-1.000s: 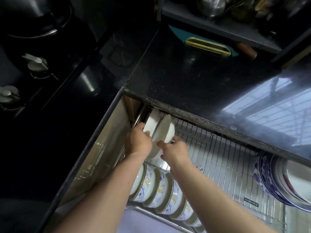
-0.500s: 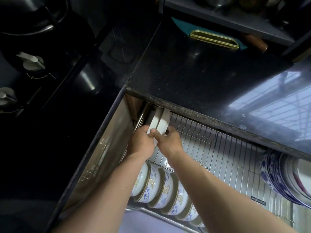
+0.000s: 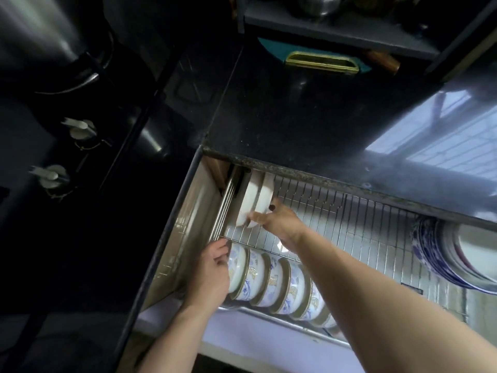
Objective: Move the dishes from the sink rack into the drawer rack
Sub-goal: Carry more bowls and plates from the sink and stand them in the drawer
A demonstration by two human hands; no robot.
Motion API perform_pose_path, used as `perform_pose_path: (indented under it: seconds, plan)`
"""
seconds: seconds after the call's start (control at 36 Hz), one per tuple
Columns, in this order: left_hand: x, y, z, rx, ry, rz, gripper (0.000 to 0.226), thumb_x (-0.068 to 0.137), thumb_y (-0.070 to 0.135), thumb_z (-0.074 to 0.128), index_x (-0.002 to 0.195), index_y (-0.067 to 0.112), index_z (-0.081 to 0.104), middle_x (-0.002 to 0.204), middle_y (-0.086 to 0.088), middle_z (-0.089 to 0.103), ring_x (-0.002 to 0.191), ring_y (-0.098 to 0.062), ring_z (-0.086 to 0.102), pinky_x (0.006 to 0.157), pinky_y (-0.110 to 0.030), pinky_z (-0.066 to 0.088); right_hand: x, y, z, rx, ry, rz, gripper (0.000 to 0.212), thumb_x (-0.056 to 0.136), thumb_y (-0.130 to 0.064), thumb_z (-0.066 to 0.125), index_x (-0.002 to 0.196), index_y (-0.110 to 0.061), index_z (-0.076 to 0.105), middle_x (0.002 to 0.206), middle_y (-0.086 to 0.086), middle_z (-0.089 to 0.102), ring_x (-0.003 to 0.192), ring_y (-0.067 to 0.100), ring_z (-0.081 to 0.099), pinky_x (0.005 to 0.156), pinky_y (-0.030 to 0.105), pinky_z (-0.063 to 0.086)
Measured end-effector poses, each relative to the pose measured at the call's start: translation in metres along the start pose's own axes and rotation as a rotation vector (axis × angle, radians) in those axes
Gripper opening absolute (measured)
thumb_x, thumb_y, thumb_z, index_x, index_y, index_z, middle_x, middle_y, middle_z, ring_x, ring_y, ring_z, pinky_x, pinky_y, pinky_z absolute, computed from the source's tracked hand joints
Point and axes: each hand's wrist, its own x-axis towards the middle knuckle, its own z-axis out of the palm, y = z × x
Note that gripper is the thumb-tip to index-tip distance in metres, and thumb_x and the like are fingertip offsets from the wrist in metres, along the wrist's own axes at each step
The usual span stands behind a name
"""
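Seating two white dishes [image 3: 254,200] on edge at the drawer rack's [image 3: 349,224] far-left slots, our right hand [image 3: 279,222] pinches their lower rims to steady them; our left hand [image 3: 212,270], loosely curled, touches the patterned bowls [image 3: 271,284] lined in front.

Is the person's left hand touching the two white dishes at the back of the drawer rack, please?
No, the left hand rests by the patterned bowls in front, while only the right hand touches the white dishes.
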Motion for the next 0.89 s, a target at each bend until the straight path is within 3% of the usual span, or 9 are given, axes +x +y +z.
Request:
perform_pose_path:
  seconds: [0.06, 0.17, 0.25, 0.33, 0.42, 0.53, 0.64, 0.78, 0.89]
  plan:
    - [-0.008, 0.006, -0.005, 0.023, -0.005, -0.019, 0.046, 0.102, -0.008, 0.04, 0.144, 0.009, 0.053, 0.133, -0.005, 0.062, 0.117, -0.015, 0.057, 0.113, -0.044, 0.044, -0.021, -0.008, -0.01, -0.027, -0.034, 0.016, 0.093, 0.077, -0.034, 0.087, 0.151, -0.012, 0.035, 0.142, -0.003, 0.05, 0.132, 0.03, 0.054, 0.115, 0.048, 0.042]
    - [-0.028, 0.03, -0.009, 0.091, -0.038, -0.03, 0.045, 0.102, -0.007, 0.041, 0.141, 0.007, 0.055, 0.135, -0.006, 0.062, 0.118, -0.02, 0.058, 0.11, -0.04, 0.045, -0.069, -0.009, -0.033, -0.098, -0.088, 0.004, 0.087, 0.088, -0.015, 0.075, 0.159, -0.01, 0.024, 0.163, 0.012, 0.031, 0.141, 0.033, 0.044, 0.118, 0.049, 0.038]
    - [-0.05, 0.05, -0.005, 0.22, -0.086, -0.002, 0.044, 0.1, -0.007, 0.042, 0.136, 0.011, 0.06, 0.132, -0.001, 0.065, 0.118, -0.018, 0.059, 0.104, -0.031, 0.045, -0.121, 0.0, -0.054, -0.139, -0.111, 0.006, 0.076, 0.093, -0.002, 0.066, 0.158, -0.008, 0.026, 0.161, 0.009, 0.035, 0.141, 0.032, 0.044, 0.118, 0.05, 0.037]
    - [-0.075, 0.071, 0.006, 0.308, -0.167, 0.027, 0.041, 0.098, -0.002, 0.047, 0.128, 0.021, 0.064, 0.126, 0.004, 0.069, 0.11, -0.018, 0.065, 0.092, -0.032, 0.051, -0.168, 0.02, -0.081, -0.169, -0.132, 0.03, 0.067, 0.094, 0.001, 0.063, 0.155, -0.01, 0.036, 0.156, 0.006, 0.044, 0.137, 0.029, 0.048, 0.117, 0.049, 0.04]
    - [-0.109, 0.099, 0.031, 0.357, -0.272, 0.068, 0.036, 0.099, 0.004, 0.052, 0.124, 0.027, 0.064, 0.123, 0.006, 0.069, 0.106, -0.015, 0.066, 0.096, -0.037, 0.053, -0.214, 0.042, -0.117, -0.121, -0.063, 0.056, 0.057, 0.096, 0.005, 0.06, 0.149, -0.009, 0.045, 0.144, 0.009, 0.055, 0.123, 0.024, 0.058, 0.111, 0.043, 0.047]
    - [-0.163, 0.137, 0.08, 0.426, -0.365, 0.179, 0.028, 0.101, 0.009, 0.05, 0.119, 0.024, 0.064, 0.114, 0.003, 0.071, 0.098, -0.021, 0.07, 0.081, -0.038, 0.056, -0.273, 0.071, -0.176, 0.071, 0.135, 0.061, 0.041, 0.096, 0.005, 0.059, 0.135, -0.005, 0.057, 0.125, 0.01, 0.066, 0.102, 0.024, 0.065, 0.096, 0.04, 0.053]
    - [-0.23, 0.167, 0.163, 0.518, -0.483, 0.346, 0.022, 0.101, 0.008, 0.052, 0.111, 0.022, 0.067, 0.11, -0.003, 0.075, 0.095, -0.025, 0.07, 0.068, -0.027, 0.046, -0.353, 0.116, -0.259, 0.243, 0.365, -0.004, 0.038, 0.093, 0.004, 0.063, 0.13, -0.007, 0.061, 0.11, 0.008, 0.069, 0.096, 0.023, 0.068, 0.095, 0.043, 0.057]
    - [-0.325, 0.181, 0.278, 0.629, -0.633, 0.514, 0.024, 0.098, 0.013, 0.06, 0.119, 0.022, 0.069, 0.108, 0.002, 0.074, 0.077, -0.011, 0.061, 0.058, -0.017, 0.046, -0.45, 0.185, -0.342, 0.445, 0.608, -0.093, 0.028, 0.097, 0.006, 0.054, 0.123, -0.004, 0.061, 0.106, 0.01, 0.068, 0.082, 0.019, 0.065, 0.075, 0.028, 0.053]
    - [-0.424, 0.168, 0.39, 0.628, -0.835, 0.594, 0.026, 0.1, 0.002, 0.056, 0.12, 0.014, 0.066, 0.105, -0.003, 0.072, 0.064, 0.003, 0.061, 0.05, -0.01, 0.043, -0.542, 0.261, -0.406, 0.566, 0.763, -0.117, 0.022, 0.099, 0.006, 0.052, 0.118, -0.004, 0.058, 0.097, 0.008, 0.064, 0.074, 0.014, 0.061, 0.065, 0.022, 0.05]
